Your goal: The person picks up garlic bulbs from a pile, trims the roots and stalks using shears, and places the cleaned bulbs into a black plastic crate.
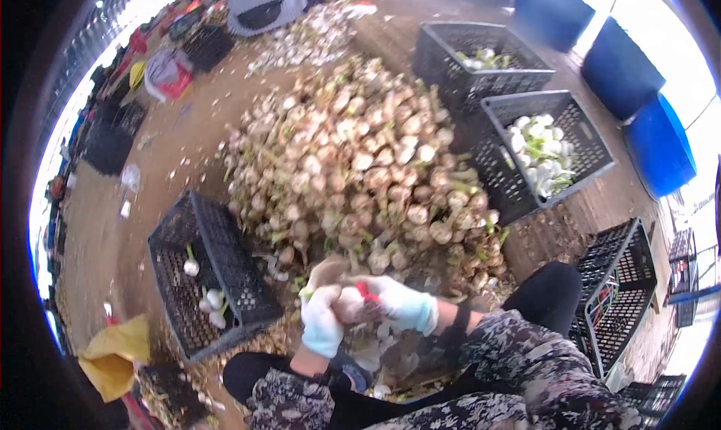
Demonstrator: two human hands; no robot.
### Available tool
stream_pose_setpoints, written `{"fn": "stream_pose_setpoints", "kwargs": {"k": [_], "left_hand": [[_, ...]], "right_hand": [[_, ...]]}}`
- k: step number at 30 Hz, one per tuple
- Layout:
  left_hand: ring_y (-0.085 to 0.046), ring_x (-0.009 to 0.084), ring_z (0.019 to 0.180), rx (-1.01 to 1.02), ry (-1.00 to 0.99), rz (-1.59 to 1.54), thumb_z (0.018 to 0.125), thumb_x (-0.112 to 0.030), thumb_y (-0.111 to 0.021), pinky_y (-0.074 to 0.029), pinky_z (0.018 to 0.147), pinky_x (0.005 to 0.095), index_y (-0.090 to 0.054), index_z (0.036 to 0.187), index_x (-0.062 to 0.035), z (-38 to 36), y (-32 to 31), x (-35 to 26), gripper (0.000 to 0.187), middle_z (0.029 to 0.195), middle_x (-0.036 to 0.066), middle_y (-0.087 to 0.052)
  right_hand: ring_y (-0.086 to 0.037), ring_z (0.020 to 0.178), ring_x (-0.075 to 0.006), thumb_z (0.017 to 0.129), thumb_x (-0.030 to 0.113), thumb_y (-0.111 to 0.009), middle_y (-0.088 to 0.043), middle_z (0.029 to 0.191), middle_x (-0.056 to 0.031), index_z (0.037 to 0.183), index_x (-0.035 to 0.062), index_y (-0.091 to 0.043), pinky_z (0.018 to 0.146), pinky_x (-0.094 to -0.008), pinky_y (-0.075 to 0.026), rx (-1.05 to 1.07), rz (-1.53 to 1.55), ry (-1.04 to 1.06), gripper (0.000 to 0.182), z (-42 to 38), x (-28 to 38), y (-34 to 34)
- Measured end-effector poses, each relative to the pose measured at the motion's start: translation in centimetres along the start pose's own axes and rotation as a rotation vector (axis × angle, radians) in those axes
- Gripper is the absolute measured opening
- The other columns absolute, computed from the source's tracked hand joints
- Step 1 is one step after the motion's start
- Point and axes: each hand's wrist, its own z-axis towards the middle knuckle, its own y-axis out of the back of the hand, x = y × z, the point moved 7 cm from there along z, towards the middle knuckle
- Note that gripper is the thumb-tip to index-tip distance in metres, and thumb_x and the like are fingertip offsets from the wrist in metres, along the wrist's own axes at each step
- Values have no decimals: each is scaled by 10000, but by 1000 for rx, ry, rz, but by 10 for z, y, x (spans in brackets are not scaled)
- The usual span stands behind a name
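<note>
Both my hands wear pale gloves and meet in front of the pile. My left hand [323,323] is closed around a garlic bulb [349,305], its stem end partly hidden by the fingers. My right hand [402,304] presses in from the right, closed on a small red tool [366,292]; its blade or tip cannot be made out. Just beyond the hands rises a large heap of garlic bulbs [360,167] with dry brownish skins and cut stems. Loose peeled skins [368,351] lie below my hands, between my knees.
A black crate [244,280] at left holds several white bulbs [214,306]. At right, another crate [593,137] holds many cleaned bulbs [542,153], with a further crate [481,36] behind. A tilted crate [616,295] stands by my right knee. Blue barrels [661,148] line the right side.
</note>
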Motion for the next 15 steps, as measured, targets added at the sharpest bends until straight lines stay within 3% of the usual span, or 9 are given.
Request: {"fn": "stream_pose_setpoints", "kwargs": {"k": [2, 5, 7, 8, 10, 11, 13, 14, 15], "left_hand": [[-539, 203, 1014, -50, 52, -28, 805, -122, -460, -425, 910, 335, -496, 1182, 26, 3, 7, 13, 407, 1098, 131, -567], [-540, 178, 1001, -186, 158, 15, 860, -187, -501, -430, 882, 309, -499, 1185, 11, 2, 23, 22, 381, 1068, 129, -583], [-540, 157, 993, -195, 402, -57, 889, -237, -518, -423, 863, 279, -530, 1163, -4, 0, 29, 45, 360, 1070, 123, -590], [-586, 154, 878, -170, 274, -27, 884, -190, -530, -478, 757, 260, -463, 1227, 32, 5, 28, 38, 414, 1069, 100, -577], [-546, 185, 1004, -117, 15, 80, 895, -234, -518, -433, 877, 287, -437, 1254, 51, 5, 19, 17, 465, 1154, 134, -544], [-541, 253, 1056, -41, -310, 632, 929, -202, -445, -396, 949, 344, -500, 1186, 58, 2, 22, -2, 369, 1146, 180, -569], [-525, 221, 1058, -91, -316, 572, 918, -226, -463, -377, 961, 322, -491, 1198, 52, 12, 52, 7, 396, 1154, 137, -562], [-511, 206, 1067, -174, 82, 59, 905, -265, -494, -366, 962, 319, -477, 1228, 42, 21, 60, 38, 445, 1171, 121, -551], [-528, 195, 1021, -122, 86, 70, 905, -254, -491, -392, 924, 317, -503, 1201, 22, 18, 53, 33, 405, 1122, 102, -567]], "right_hand": [[-545, 826, -82, 869, 136, -598, -597, 941, -34, 1084, -18, -552, 746, -237, -463, -81, 89, -70, 269, -2, -5, 2], [-558, 866, -90, 884, 123, -576, -607, 991, -60, 1087, -34, -552, 751, -234, -464, -109, 335, -124, 257, 6, -30, -4], [-559, 865, -94, 884, 121, -575, -608, 986, -56, 1072, -34, -559, 751, -235, -464, -137, 207, -40, 244, 7, -30, 5], [-560, 865, -97, 883, 119, -575, -609, 981, -53, 1057, -35, -566, 750, -236, -464, -155, 84, 47, 232, 6, -27, 12], [-554, 795, -109, 888, 111, -531, -603, 908, -42, 990, -35, -573, 717, -253, -465, -260, 285, 77, 183, 20, -36, 45], [-541, 832, -140, 889, 99, -517, -578, 901, -57, 1046, -49, -551, 775, -270, -454, -170, 366, 125, 218, 25, -23, 57], [-523, 866, -176, 879, 76, -510, -534, 899, -81, 1106, -67, -510, 851, -308, -441, -13, 706, 182, 267, 24, 13, 81], [-519, 875, -185, 865, 57, -513, -511, 934, -97, 1167, -56, -462, 855, -320, -442, -94, 876, 225, 327, 11, 33, 96], [-514, 885, -194, 850, 38, -516, -487, 969, -114, 1228, -44, -415, 859, -332, -444, -170, 1039, 282, 401, -3, 53, 111]]}}
